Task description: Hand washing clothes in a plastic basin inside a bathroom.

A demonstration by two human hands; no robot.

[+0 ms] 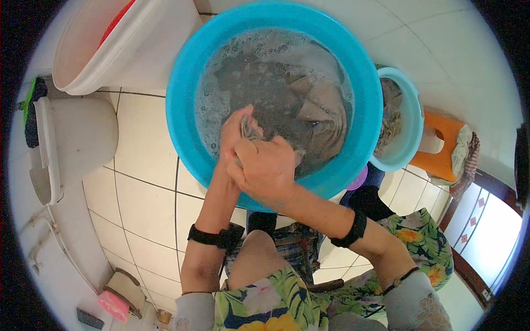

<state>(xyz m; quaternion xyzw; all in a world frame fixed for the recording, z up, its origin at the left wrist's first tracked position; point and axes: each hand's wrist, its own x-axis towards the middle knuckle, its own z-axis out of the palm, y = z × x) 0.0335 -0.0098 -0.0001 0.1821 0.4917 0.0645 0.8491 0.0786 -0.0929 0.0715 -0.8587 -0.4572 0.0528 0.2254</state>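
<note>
A large turquoise basin [178, 116] in front of me holds murky, sudsy water. Grey-brown wet fabric [326, 113] bunches up at the water's right side. Over the basin's near part, my left hand [232, 135] and my right hand [268, 168] are close together. Both grip a twisted piece of grey cloth [248, 128], whose end pokes up beside my left thumb. My right fist is closed over the near part of it and overlaps my left wrist. A scrap of cloth also shows just right of my right fist.
A tall white bucket [149, 47] with something red inside stands at the far left, above a white rounded fixture [88, 129]. To the right are a small light-blue basin [411, 138] of wet cloth and an orange stool [433, 157] with cloths [462, 151] on it.
</note>
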